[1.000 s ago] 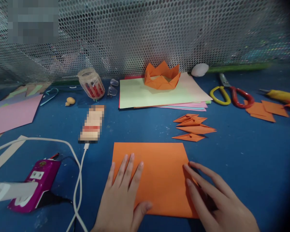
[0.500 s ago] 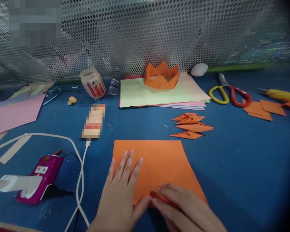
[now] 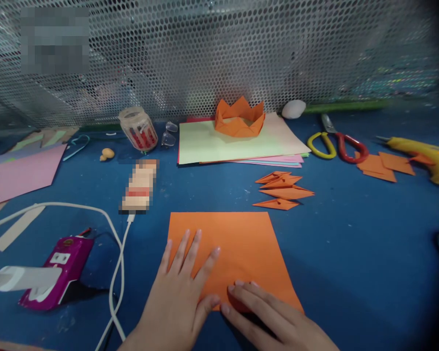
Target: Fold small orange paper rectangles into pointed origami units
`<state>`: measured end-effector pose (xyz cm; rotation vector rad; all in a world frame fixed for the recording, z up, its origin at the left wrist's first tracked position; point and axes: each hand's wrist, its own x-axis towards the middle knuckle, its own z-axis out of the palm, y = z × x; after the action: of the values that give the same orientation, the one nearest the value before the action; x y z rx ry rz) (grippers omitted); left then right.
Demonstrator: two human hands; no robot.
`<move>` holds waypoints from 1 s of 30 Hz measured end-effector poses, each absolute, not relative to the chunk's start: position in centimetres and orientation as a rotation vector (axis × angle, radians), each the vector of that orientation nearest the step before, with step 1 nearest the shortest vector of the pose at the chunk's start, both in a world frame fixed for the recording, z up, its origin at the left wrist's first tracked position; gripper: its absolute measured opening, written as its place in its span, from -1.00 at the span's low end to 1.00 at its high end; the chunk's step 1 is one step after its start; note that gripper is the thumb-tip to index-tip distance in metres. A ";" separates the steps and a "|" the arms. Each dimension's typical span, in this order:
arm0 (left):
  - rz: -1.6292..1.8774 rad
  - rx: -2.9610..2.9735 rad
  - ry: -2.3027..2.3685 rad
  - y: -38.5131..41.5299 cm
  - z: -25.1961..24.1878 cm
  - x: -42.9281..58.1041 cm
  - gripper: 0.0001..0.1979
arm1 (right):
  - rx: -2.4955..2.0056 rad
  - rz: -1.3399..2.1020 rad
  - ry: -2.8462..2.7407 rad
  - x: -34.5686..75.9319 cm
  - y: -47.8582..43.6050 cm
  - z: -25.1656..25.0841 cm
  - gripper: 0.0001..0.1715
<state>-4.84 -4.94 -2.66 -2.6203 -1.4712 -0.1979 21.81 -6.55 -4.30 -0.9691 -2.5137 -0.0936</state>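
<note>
Sheet of orange paper [image 3: 241, 248] flat on table [image 3: 344, 253], lower centre of frame. Left hand [image 3: 175, 292] spread on its left part, fingers extended, grasping nothing. Right hand [image 3: 274, 312] at lower edge, fingers nearly straight; whether they pinch paper, cannot tell. For good handling: press left fingers evenly, use light right touch, avoid wrinkle. 4 folded orange pieces [image 3: 287, 193] lie beyond, apart from sheet.

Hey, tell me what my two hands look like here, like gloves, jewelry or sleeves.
Your left hand and right hand are both bare, with slender fingers. No gloves, rings or sleeves show within the picture.
</note>
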 end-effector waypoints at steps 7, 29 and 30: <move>0.019 -2.757 -1.228 -4.8 -0.5 -7.1 -0.39 | -0.863 -0.185 -2.573 22.1 -5.5 -3.6 -0.58; -0.093 -3.177 -0.830 -4.1 4.2 -9.1 -0.74 | -0.923 -0.298 -2.459 19.1 -6.5 -4.1 -0.65; -0.079 -3.178 -0.845 -4.1 4.5 -9.1 -0.73 | -0.925 -0.296 -2.459 19.0 -6.5 -4.1 -0.67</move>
<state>-9.14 -4.10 4.51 -3.1778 -0.8447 -0.0793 19.00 -6.50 -4.07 -0.9247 -2.4589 -0.2959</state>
